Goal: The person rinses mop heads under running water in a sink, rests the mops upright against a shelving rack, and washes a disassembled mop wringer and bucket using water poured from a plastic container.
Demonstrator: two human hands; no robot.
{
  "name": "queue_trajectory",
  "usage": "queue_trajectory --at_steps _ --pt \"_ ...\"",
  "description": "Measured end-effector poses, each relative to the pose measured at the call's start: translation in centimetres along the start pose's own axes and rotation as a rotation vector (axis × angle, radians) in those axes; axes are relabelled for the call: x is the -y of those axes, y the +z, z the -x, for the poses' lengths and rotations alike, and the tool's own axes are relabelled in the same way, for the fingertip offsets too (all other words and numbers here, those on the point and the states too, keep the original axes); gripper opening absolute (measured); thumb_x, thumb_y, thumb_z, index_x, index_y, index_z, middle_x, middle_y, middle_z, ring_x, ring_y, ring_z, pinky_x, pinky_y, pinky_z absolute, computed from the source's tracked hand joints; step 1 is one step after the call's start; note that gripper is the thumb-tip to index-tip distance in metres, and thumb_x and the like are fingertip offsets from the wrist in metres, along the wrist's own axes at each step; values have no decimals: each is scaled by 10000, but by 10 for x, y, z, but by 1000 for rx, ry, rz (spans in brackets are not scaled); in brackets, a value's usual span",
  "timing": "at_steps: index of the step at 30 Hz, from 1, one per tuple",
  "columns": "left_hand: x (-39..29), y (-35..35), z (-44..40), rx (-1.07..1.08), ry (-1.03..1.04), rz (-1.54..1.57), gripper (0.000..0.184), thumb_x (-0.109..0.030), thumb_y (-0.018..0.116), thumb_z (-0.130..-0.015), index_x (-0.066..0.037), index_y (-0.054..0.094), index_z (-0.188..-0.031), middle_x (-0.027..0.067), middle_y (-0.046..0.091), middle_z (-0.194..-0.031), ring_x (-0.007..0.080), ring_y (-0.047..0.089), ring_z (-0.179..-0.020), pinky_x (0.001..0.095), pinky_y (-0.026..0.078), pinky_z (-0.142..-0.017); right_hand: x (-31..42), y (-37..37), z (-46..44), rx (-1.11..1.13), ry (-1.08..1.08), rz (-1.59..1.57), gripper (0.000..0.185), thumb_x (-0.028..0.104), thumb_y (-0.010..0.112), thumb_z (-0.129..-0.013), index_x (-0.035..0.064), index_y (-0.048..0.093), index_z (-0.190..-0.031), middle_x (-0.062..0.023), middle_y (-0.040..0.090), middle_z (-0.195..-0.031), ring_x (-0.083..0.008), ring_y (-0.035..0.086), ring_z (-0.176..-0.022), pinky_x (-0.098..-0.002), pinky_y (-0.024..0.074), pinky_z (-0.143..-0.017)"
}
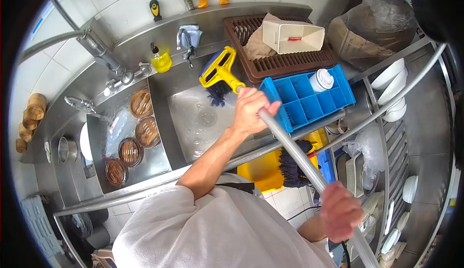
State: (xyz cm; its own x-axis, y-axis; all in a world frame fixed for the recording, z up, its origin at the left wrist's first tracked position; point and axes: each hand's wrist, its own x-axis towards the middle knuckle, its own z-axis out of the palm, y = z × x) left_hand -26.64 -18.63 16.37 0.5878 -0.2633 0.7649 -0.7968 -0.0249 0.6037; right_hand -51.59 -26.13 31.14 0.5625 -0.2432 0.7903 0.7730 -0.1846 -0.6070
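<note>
A mop [295, 149] with a grey metal pole and a yellow clamp head runs diagonally across my front. My left hand [249, 111] is wrapped round the pole just below the head. Farther down, my right hand [340, 212], slightly blurred, grips the same pole. The yellow mop head [222, 70] is tilted over the right sink basin [186, 125], and its dark blue strands [218, 93] hang into it. Wet patches show on the basin floor around the drain. Close to my left hand stands a blue divided crate [309, 106] holding a white bottle [321, 80].
Round wooden-slatted steamers [130, 152] lie in the left basin, where a tap [79, 104] runs. Behind the sink are a yellow soap bottle [162, 61] and a brown rack [244, 36]. Below the counter sits a yellow bucket [261, 171]; bowls [389, 82] fill the right shelf.
</note>
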Motion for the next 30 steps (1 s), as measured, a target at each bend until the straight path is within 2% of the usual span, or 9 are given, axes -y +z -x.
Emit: queue_trajectory --at_steps 2,4,6,12,19,21,28,30 --pt "-20 -6 -11 -12 99 69 364 -79 813 -676 -113 466 -571 40 487 -559 244 468 -534 368 321 -586 24 3 -2 30 -25 16 427 359 642 -939 78 490 -655 -20 531 -588 -163 546 -518 -349 475 -553" --pt "-32 -12 -16 -12 122 88 359 -71 807 -671 -115 467 -565 36 487 -551 237 463 -519 364 316 -577 40 11 -3 52 -51 39 427 376 639 -940 90 495 -656 -10 534 -589 -145 545 -518 -323 467 -555" --pt "-41 -18 -18 -13 161 110 355 -63 796 -658 -119 463 -549 33 479 -536 228 458 -494 358 307 -560 50 22 -1 11 -59 5 345 301 579 -904 149 458 -619 33 484 -576 -97 468 -526 -295 373 -585" --pt "-50 -38 -17 -3 198 93 353 -73 792 -651 -120 459 -543 38 482 -540 234 468 -500 358 307 -555 65 30 11 -77 -46 -43 384 356 576 -933 161 446 -629 34 468 -562 -102 470 -537 -291 384 -657" --pt "-47 -50 -11 8 192 106 350 -73 789 -652 -120 459 -546 36 485 -542 230 474 -506 355 311 -559 67 45 12 -86 -46 -55 388 377 566 -943 165 443 -642 36 458 -559 -99 468 -550 -300 390 -675" --pt "-49 -52 -11 17 190 116 345 -73 790 -649 -119 463 -548 32 487 -542 227 479 -511 353 315 -565 72 45 11 -28 -16 -29 402 394 568 -950 167 444 -642 37 461 -559 -100 468 -549 -303 392 -680" --pt "-53 -51 -18 30 210 135 339 -68 787 -634 -121 465 -545 26 484 -536 222 484 -515 350 320 -575 78 49 16 -73 -27 -15 409 408 572 -954 170 445 -646 44 463 -560 -93 468 -551 -300 387 -689" --pt "-56 -49 -20 -4 207 149 357 -122 757 -639 -126 425 -508 32 456 -527 220 459 -496 345 297 -580 79 49 18 -89 -37 -23 419 414 576 -959 172 442 -645 46 460 -562 -89 462 -550 -296 380 -686"
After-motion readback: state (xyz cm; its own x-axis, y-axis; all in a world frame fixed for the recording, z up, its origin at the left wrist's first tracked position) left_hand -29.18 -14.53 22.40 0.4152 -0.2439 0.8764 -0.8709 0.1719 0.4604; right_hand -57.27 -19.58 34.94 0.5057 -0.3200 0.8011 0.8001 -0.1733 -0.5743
